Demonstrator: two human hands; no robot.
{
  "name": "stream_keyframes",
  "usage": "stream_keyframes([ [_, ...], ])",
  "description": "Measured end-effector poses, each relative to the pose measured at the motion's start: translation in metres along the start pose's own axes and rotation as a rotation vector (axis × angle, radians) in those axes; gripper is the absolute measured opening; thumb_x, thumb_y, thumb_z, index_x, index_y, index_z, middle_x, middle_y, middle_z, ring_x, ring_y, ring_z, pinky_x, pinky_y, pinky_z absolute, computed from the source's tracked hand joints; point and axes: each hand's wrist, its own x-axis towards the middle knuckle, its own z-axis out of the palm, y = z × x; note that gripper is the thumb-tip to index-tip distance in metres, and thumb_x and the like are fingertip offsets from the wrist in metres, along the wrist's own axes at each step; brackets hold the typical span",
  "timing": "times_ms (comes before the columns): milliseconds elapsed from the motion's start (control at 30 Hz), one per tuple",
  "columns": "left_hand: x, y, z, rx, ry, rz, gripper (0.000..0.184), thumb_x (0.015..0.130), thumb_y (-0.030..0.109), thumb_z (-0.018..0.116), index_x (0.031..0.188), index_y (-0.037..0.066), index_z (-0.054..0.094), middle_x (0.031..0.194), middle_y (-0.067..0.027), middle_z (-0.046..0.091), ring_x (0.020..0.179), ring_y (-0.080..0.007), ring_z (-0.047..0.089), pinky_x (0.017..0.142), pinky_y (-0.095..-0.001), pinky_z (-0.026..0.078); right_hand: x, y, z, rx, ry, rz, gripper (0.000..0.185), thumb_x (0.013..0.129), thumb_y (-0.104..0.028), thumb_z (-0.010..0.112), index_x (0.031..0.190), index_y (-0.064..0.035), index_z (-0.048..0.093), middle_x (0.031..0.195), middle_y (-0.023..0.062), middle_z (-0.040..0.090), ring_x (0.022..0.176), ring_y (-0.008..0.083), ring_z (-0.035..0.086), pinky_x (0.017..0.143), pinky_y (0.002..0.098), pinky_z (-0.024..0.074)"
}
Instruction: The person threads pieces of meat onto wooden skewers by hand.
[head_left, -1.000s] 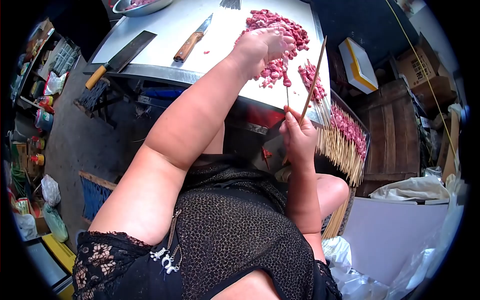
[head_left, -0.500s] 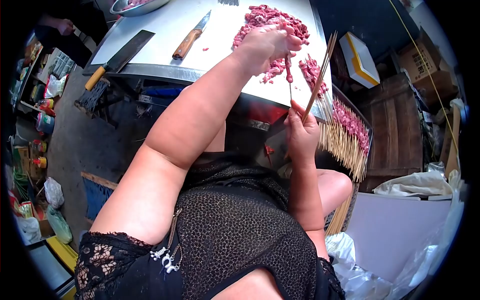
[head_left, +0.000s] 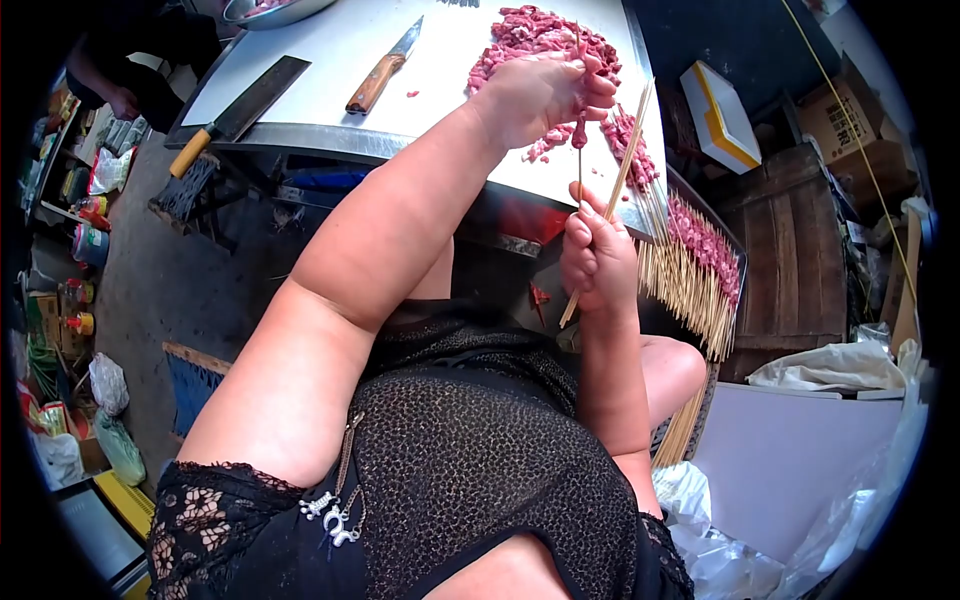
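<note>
Steadily: One Straight Skewer, Two Careful Hands

For the threading we seem to be at, we do best to hold the skewer (head_left: 580, 170) straight, so that the soft meat (head_left: 579, 134) slides along the shaft instead of tearing. We judge that light, even pressure serves better than a squeeze, and that the thin tip showing beyond our left fingers calls for care.

Our left hand (head_left: 545, 98) reaches over the surface (head_left: 445, 60), its fingers partly curled and a little spread about the meat on the skewer. The hand hides some of the shaft, so we cannot tell how firmly they press. Our right hand (head_left: 605, 262), lower and just off the front edge, pinches the skewer's bare lower end between thumb and finger, while spare skewers (head_left: 632, 141) slant across the same grip.

The skewer runs between our two hands, in front of the pile of meat (head_left: 525, 45), with loaded skewers (head_left: 641, 166) lying on the surface just to its right.
</note>
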Motion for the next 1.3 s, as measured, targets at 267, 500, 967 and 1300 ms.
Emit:
stream_keyframes([
  [267,-0.004,-0.021,0.015,0.048,0.178,-0.085,0.026,0.098,0.021,0.037,0.113,0.001,0.043,0.071,-0.0016,0.044,0.054,-0.0115,0.041,0.056,-0.0261,0.044,0.005,0.002,0.006,-0.261,0.131,-0.064,0.027,0.091,-0.009,0.051,0.116,-0.0004,0.053,0.062,-0.0003,0.049,0.039,0.0035,0.034,0.033,0.0162,0.0257],
  [500,0.003,-0.036,0.006,0.124,0.117,0.008,0.035,0.096,0.036,0.042,0.111,0.004,0.043,0.068,0.0021,0.034,0.05,-0.0067,0.026,0.041,-0.0211,0.023,0.001,0.009,0.013,-0.237,0.094,-0.071,0.026,0.091,-0.01,0.051,0.115,-0.0006,0.052,0.062,-0.0003,0.049,0.039,0.0037,0.034,0.033,0.0162,0.0259],
  [967,0.007,0.006,-0.005,0.159,0.23,0.051,0.066,0.096,0.05,0.024,0.137,-0.001,0.021,0.123,-0.0203,0.05,0.114,-0.0284,0.05,0.097,-0.042,0.041,-0.01,-0.026,-0.044,-0.453,0.323,-0.311,0.028,0.089,-0.01,0.056,0.116,-0.0027,0.057,0.065,-0.0003,0.055,0.041,0.0028,0.039,0.034,0.0169,0.0268],
  [1300,0.012,-0.028,0.006,0.183,0.079,-0.107,0.03,0.095,0.023,0.047,0.108,-0.003,0.053,0.094,-0.0138,0.063,0.092,-0.0244,0.063,0.084,-0.0362,0.052,-0.005,-0.012,-0.031,-0.667,0.312,-0.352,0.026,0.089,-0.01,0.057,0.113,-0.0025,0.061,0.067,-0.0036,0.055,0.049,-0.0008,0.038,0.044,0.0137,0.0282],
])
